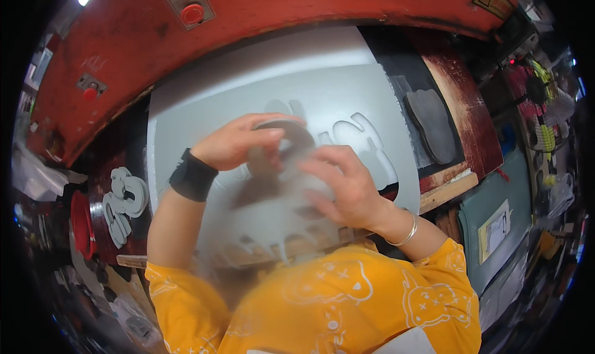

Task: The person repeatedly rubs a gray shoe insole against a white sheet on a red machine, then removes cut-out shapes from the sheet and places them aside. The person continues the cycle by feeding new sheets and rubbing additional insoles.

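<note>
A large pale grey sheet [180,128] with curved cut-outs lies under both my hands. My left hand [238,144], with a black wristband, is closed on a rounded grey cut piece [297,137], lifted above the sheet and blurred at its lower edge. My right hand [348,186], wearing a silver bangle, is close to the right side of that piece with its fingers apart. Whether its fingertips touch the piece I cannot tell. Curved openings [359,134] show in the sheet beyond my right hand.
A red machine beam [130,50] with a red push button [192,13] spans the far side. Grey cut pieces [126,199] are piled at left. More dark grey pieces [432,128] lie stacked at right, near a wooden strip [449,193]. A fan [536,90] stands at far right.
</note>
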The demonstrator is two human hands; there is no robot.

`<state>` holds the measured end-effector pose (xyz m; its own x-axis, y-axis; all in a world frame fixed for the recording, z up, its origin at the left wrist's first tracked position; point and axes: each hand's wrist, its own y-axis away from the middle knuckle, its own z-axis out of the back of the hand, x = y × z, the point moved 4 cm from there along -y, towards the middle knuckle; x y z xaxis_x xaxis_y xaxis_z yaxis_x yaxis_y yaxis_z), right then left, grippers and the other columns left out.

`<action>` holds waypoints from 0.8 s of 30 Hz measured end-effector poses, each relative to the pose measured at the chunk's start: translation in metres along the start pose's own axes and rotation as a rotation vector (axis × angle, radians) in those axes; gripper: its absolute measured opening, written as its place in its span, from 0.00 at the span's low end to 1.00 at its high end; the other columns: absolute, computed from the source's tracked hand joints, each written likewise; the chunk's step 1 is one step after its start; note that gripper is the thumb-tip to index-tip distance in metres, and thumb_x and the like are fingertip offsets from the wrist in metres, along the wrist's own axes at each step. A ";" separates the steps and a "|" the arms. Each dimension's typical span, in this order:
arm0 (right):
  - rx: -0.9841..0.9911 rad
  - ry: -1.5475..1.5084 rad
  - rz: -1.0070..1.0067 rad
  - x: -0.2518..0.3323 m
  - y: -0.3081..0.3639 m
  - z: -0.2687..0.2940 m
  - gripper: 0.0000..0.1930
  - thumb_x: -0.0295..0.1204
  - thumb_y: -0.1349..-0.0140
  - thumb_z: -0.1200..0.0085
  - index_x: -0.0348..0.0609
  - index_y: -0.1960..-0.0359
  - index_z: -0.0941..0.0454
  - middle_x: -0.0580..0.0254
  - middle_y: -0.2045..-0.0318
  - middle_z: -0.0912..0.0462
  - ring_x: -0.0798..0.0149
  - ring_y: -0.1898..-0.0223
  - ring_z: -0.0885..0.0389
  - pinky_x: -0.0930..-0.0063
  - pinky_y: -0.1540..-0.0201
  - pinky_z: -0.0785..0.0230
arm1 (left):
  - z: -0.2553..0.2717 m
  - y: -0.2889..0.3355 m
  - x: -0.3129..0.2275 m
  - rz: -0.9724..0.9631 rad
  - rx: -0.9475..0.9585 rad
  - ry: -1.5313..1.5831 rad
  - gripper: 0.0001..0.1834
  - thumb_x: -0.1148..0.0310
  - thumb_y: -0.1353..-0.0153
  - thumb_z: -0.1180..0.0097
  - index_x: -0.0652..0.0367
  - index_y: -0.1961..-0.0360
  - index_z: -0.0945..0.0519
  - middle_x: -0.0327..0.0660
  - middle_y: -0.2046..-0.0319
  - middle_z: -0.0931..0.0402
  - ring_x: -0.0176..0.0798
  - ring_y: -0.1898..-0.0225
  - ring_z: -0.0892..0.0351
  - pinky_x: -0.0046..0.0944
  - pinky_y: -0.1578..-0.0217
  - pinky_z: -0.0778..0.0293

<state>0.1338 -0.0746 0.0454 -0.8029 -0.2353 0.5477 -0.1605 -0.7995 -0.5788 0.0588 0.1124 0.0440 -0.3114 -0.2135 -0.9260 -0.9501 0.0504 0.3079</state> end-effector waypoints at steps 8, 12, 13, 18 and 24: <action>0.238 0.068 0.132 -0.024 0.027 -0.037 0.16 0.25 0.56 0.39 0.47 0.62 0.21 0.65 0.72 0.24 0.58 0.67 0.27 0.64 0.62 0.32 | 0.016 -0.009 0.034 0.008 -0.332 0.221 0.09 0.65 0.33 0.54 0.60 0.63 0.27 0.36 0.75 0.30 0.32 0.77 0.33 0.34 0.70 0.30; 0.202 0.010 0.076 -0.037 0.041 -0.044 0.08 0.24 0.55 0.40 0.47 0.70 0.20 0.67 0.75 0.24 0.59 0.69 0.26 0.68 0.65 0.31 | 0.048 0.000 -0.004 -0.110 -0.454 0.500 0.11 0.66 0.32 0.55 0.63 0.63 0.27 0.35 0.77 0.34 0.28 0.81 0.40 0.32 0.76 0.34; 0.191 -0.004 0.061 -0.038 0.042 -0.045 0.08 0.23 0.55 0.40 0.46 0.70 0.19 0.66 0.74 0.23 0.58 0.69 0.26 0.69 0.66 0.30 | 0.053 0.005 -0.018 -0.162 -0.419 0.389 0.12 0.66 0.31 0.56 0.65 0.59 0.26 0.34 0.78 0.35 0.26 0.81 0.42 0.31 0.78 0.35; 0.178 -0.030 0.021 -0.041 0.040 -0.043 0.09 0.21 0.55 0.40 0.46 0.70 0.18 0.66 0.73 0.21 0.58 0.69 0.26 0.69 0.66 0.30 | 0.064 0.009 -0.050 -0.068 -0.547 0.124 0.11 0.66 0.31 0.57 0.64 0.60 0.26 0.32 0.79 0.36 0.26 0.82 0.43 0.30 0.79 0.36; 0.222 -0.039 0.039 -0.040 0.040 -0.043 0.09 0.22 0.56 0.38 0.46 0.71 0.18 0.65 0.73 0.21 0.58 0.69 0.26 0.68 0.65 0.29 | 0.091 0.037 -0.095 -0.279 -0.719 0.085 0.11 0.64 0.31 0.56 0.60 0.66 0.30 0.33 0.78 0.34 0.25 0.82 0.42 0.30 0.78 0.34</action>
<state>0.1350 -0.0734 -0.0252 -0.7826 -0.2863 0.5529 0.0043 -0.8905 -0.4550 0.0514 0.2235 0.1236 -0.0325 -0.2005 -0.9792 -0.7381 -0.6557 0.1588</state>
